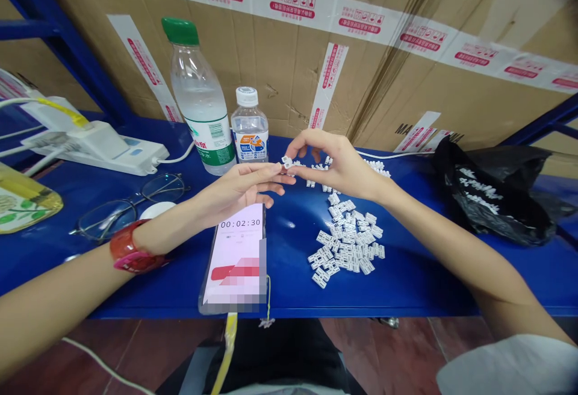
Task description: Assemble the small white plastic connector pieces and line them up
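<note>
White clip [286, 163], largely hidden, pinched by left hand [239, 187] and right hand [339, 165]

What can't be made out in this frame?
Head view:
White piece pinched by right hand: too small, fingers cover it.
Grip of left hand on it: unclear, fingertips overlap.
Lower screen of phone: pixelated.
Contents of black bag: hidden by its folds.
Yellow packet: cut off by left edge.

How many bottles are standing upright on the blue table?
2. A tall green-capped bottle and a shorter white-capped bottle stand side by side before the cardboard, behind the left hand. A yellowish container cut off at the left edge may be another.
</note>
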A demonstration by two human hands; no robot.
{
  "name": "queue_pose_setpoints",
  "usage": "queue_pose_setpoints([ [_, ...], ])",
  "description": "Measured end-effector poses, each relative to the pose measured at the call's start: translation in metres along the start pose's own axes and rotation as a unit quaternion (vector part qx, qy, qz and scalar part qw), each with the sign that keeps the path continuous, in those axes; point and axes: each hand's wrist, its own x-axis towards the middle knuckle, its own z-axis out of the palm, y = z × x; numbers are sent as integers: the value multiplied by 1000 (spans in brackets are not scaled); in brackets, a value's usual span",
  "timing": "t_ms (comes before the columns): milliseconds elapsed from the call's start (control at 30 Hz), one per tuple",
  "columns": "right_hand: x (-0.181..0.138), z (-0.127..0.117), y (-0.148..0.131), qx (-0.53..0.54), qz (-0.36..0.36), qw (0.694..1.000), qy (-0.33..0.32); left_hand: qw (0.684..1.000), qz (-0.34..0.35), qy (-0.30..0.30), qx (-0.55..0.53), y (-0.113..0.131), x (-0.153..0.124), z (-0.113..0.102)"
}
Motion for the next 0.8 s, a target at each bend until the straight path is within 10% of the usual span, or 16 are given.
queue_pose_setpoints([
  [800,-6,-14,75,-193,207,934,-217,997,82,-12,-4,0,-1,-6],
])
